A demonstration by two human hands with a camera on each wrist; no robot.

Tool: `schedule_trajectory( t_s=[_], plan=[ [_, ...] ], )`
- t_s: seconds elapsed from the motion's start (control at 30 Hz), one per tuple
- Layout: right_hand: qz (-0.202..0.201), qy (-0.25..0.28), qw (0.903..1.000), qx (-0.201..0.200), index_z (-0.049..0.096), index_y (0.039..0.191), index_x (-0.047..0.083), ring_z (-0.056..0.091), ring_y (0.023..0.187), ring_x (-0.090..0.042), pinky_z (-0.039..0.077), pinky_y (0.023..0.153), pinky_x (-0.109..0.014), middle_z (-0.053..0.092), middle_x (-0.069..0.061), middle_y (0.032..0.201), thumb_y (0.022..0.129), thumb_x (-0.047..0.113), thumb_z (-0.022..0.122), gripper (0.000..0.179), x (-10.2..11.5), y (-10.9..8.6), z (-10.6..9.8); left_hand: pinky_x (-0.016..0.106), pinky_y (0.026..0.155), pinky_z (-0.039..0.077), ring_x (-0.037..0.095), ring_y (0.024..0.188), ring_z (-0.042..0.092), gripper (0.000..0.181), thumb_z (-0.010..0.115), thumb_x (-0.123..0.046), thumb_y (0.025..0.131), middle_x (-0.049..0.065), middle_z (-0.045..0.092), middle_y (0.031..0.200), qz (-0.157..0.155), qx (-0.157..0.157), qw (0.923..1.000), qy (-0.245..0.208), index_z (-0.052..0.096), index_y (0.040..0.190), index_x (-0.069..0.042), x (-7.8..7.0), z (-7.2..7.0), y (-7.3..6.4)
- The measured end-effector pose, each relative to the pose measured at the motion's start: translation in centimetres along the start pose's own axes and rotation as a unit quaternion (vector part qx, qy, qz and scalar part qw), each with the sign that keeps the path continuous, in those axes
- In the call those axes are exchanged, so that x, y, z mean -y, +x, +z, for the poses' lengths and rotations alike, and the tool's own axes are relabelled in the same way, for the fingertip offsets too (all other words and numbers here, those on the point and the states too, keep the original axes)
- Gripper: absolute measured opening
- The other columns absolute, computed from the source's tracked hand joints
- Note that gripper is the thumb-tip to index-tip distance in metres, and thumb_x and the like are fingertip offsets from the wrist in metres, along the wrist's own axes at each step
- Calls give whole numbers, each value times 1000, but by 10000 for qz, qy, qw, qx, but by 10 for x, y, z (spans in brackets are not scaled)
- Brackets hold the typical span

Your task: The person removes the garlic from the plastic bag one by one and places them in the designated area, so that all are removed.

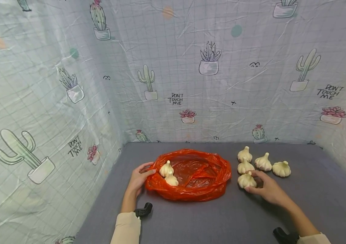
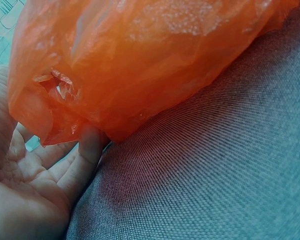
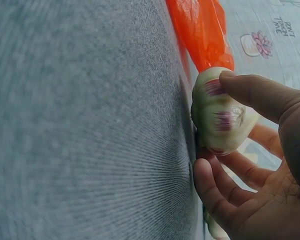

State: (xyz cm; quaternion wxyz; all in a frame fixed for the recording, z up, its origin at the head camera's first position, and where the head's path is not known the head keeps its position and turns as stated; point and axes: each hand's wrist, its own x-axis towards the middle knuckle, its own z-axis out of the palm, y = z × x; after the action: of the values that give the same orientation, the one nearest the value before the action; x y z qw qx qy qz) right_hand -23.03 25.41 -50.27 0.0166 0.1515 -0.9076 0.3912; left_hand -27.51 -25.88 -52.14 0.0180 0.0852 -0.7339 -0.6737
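Note:
An orange-red plastic bag (image 1: 188, 195) lies spread on the table with its mouth wide. Inside it, at the left, are two garlic bulbs (image 1: 167, 168). My left hand (image 1: 137, 179) holds the bag's left edge; in the left wrist view some fingers (image 2: 87, 150) disappear behind the plastic. To the right of the bag, my right hand (image 1: 267, 188) grips a garlic bulb (image 1: 246, 180) between thumb and fingers. Purple streaks show on this bulb (image 3: 222, 120) in the right wrist view, close beside the table surface.
Several more garlic bulbs, such as one at the right (image 1: 281, 168) and one at the back (image 1: 244, 154), stand beyond my right hand. A cactus-print sheet (image 1: 173, 67) hangs behind the grey table (image 1: 191, 223) and along its sides.

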Motion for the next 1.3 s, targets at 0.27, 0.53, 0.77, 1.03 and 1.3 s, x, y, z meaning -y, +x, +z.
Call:
schedule_trajectory(
  t_s=[0.27,0.53,0.77,1.03,1.3],
  plan=[
    [-124,-183,9998,27,58,132,0,70,104,-30,55,78,-29,64,-24,127,86,26,83,58,-2,1,-1,31,81,58,18,98,68,45,81,-17,88,14,70,119,-4,8,10000,-26,69,131,-12,-1,0,0],
    [-101,-21,9996,245,55,134,-1,69,106,-38,54,75,-32,61,-29,128,87,21,81,58,-1,1,-4,32,82,58,18,99,68,46,81,-18,88,15,69,122,-36,20,10000,-47,69,132,-12,-2,0,-1],
    [-9,-144,9995,292,54,134,-1,69,104,-37,53,73,-36,60,-30,127,88,24,81,58,-3,2,-6,32,82,58,18,98,68,46,81,-18,87,14,69,121,-60,13,9999,-84,69,132,-13,-2,0,0],
    [-4,-95,9993,366,52,137,-3,69,104,-38,53,73,-38,60,-32,127,89,25,80,62,-2,2,-7,31,81,58,18,98,68,45,81,-16,87,13,70,119,-57,0,9999,-94,69,131,-13,-1,0,1],
    [-147,134,9993,315,55,138,0,68,102,-31,53,72,-29,61,-27,133,88,23,81,61,1,2,-10,31,79,56,17,95,68,46,81,-14,86,11,71,114,-32,8,9999,-164,70,130,-12,1,0,2]
  ],
)
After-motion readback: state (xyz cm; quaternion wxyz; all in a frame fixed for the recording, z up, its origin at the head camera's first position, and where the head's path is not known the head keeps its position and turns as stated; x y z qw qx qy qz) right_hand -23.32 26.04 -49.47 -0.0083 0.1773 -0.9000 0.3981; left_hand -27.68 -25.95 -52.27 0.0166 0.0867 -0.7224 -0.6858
